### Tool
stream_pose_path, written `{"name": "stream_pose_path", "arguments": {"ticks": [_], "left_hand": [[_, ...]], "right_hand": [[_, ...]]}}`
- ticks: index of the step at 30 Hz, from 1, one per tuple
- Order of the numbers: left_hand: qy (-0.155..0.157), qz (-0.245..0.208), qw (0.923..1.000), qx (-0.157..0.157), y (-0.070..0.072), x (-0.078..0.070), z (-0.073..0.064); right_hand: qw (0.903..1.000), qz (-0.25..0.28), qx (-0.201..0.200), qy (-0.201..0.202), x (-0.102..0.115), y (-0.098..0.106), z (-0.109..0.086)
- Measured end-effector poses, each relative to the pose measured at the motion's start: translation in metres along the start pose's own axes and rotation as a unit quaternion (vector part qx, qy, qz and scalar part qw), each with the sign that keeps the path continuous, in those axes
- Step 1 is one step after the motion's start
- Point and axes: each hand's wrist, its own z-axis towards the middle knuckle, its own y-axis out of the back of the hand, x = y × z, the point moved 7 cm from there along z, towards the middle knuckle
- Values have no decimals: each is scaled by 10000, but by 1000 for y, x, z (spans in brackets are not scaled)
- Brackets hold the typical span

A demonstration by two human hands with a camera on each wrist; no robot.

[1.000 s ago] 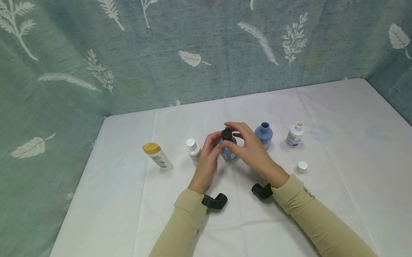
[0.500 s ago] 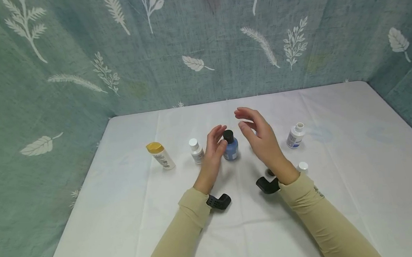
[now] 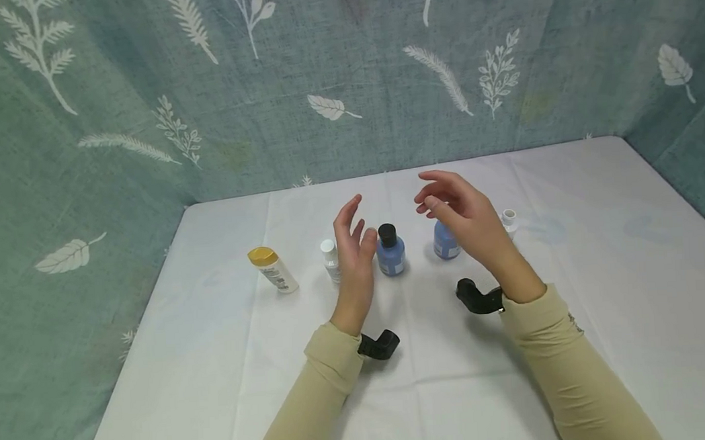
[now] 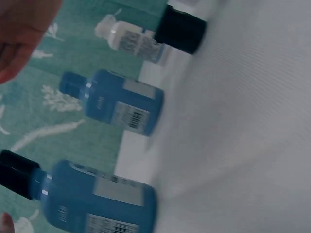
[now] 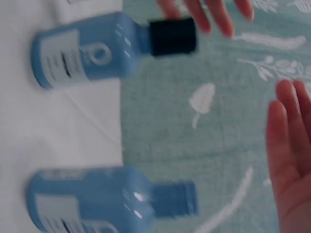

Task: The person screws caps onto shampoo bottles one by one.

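My left hand [image 3: 355, 263] is raised with its fingers loose and holds nothing. It stands between a blue bottle with a black screw cap [image 3: 391, 256] and a small white capped bottle [image 3: 331, 261], which it partly covers. My right hand [image 3: 467, 218], fingers loosely bent, is above and beside a second blue bottle [image 3: 445, 242] and grips nothing. That second bottle's neck [image 5: 175, 199] is bare in the right wrist view. Both blue bottles are upright on the white cloth. A loose black cap [image 4: 181, 29] lies on the cloth in the left wrist view.
A cream bottle with a yellow cap [image 3: 275, 272] stands at the left. Behind my right hand, an uncapped white bottle [image 3: 509, 221] is partly hidden. A green leaf-print curtain [image 3: 332, 80] rises behind the table [image 3: 236, 402].
Both hands have come off the black-capped blue bottle, which stays upright in place. My right hand has moved right and away; my left has drawn slightly left, its fingers straightening.
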Motion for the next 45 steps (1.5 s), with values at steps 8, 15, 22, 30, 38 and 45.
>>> {"name": "stream_pose_path", "arguments": {"ticks": [8,15,22,30,38,45], "left_hand": [[0,-652,9949,767,-5,-24,13],[1188,-530,9800,1507,-23,-27,17],[1324,-407,9793,1476,-53,-31,27],[1479,-666,9808,1080,-77,-23,30],[894,-153,9936,674,-86,-1,22],[334,652,9961,488,-97,21,16]], "right_hand": [[9974,240,581,-363,-15,23,-2],[9927,1189,-197,-20,-27,35,2],[9942,1070,-118,30,-28,42,2],[9966,342,498,-568,-36,68,-19],[9784,-117,1468,-1451,-65,83,-41],[9606,-197,2159,-1741,-84,73,-47]]}}
